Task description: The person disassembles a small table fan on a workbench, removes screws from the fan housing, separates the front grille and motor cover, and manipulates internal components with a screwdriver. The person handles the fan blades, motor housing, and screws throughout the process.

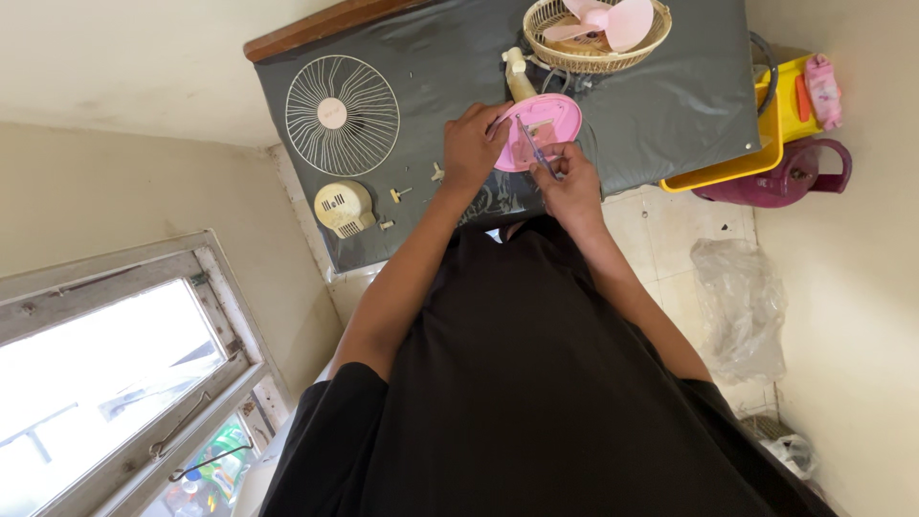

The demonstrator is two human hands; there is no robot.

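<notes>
There, near the desk's [670, 115] front edge, a pink fan base [539, 131] was steadied by the left hand [471, 146], fingers curled on it, while a screwdriver [536, 150] was pinched by the right hand [571, 184]

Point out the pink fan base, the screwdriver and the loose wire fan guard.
pink fan base [555, 120]: head view, on its upper pink surface.
screwdriver [534, 148]: head view, on the shaft above the right hand.
wire fan guard [342, 115]: head view, near its round centre cap.
</notes>
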